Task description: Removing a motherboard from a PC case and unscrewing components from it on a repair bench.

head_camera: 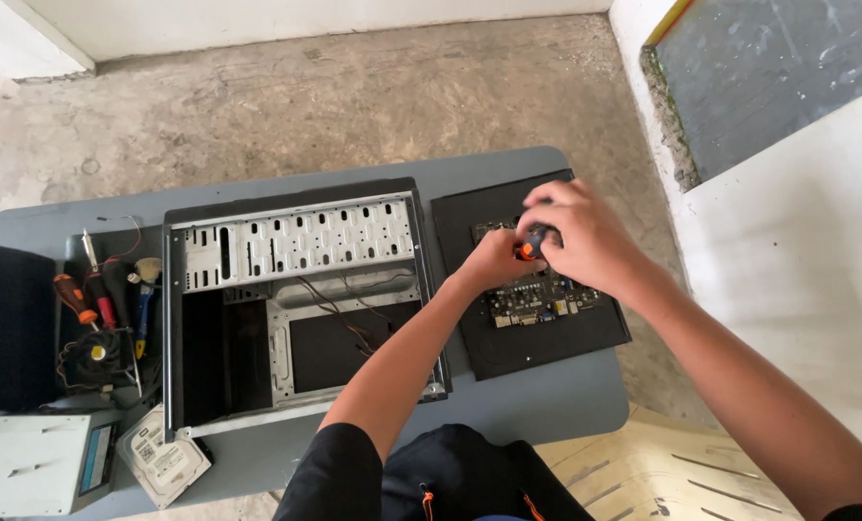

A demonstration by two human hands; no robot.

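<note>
A dark circuit board (537,301) lies on a black mat (547,342) at the right end of the grey table (566,396). My right hand (585,236) is closed over the top of a black and orange screwdriver handle (530,243) held upright over the board. Just left of it, my left hand (489,259) touches the lower part of the screwdriver, fingers curled; the shaft and tip are hidden. An open, empty computer case (296,299) lies on its side at the table's middle, loose wires inside.
At the left lie several screwdrivers (83,294), a cooling fan (98,355), a hard drive (165,463), a silver power supply box (30,463) and a black panel (6,328). A cream plastic chair (643,473) stands below right. A white wall is on the right.
</note>
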